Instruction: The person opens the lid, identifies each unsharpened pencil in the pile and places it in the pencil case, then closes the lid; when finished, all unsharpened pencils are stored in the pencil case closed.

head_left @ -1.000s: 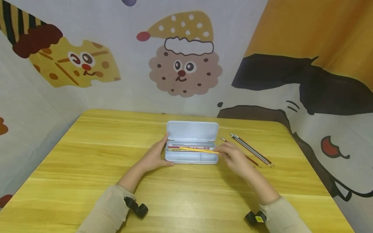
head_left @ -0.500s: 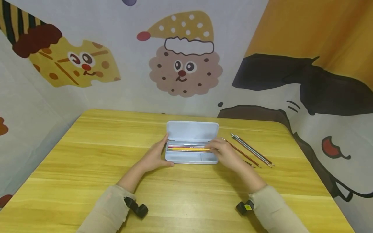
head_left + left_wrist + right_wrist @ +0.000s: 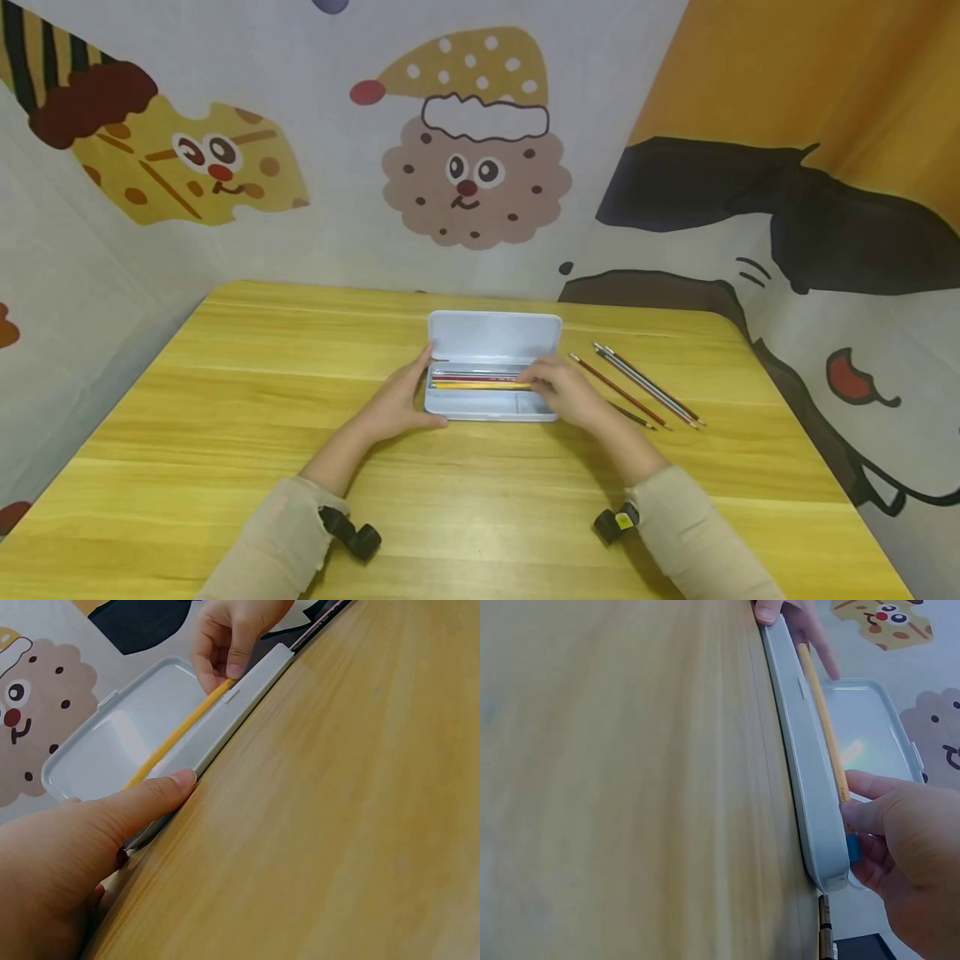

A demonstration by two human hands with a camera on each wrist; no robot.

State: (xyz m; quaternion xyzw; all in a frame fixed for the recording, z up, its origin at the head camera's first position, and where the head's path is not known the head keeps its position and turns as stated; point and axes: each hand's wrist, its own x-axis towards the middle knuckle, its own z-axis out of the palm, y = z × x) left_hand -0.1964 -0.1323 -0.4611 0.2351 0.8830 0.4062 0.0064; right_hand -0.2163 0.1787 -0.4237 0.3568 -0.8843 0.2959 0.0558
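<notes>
Head | yellow pencil (image 3: 480, 385) lies left-right in case (image 3: 491, 337) | right hand (image 3: 570, 398) pinches it

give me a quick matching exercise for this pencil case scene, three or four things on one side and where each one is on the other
Things:
1. yellow pencil
2. left hand
3. loose pencils
4. case lid

Places or states:
A. lying on the table to the right of the pencil case
B. swung open at the far side of the case
C. held at one end by the right hand, lying along the case tray
D. against the left end of the case

Pairs: 1-C, 2-D, 3-A, 4-B
</notes>
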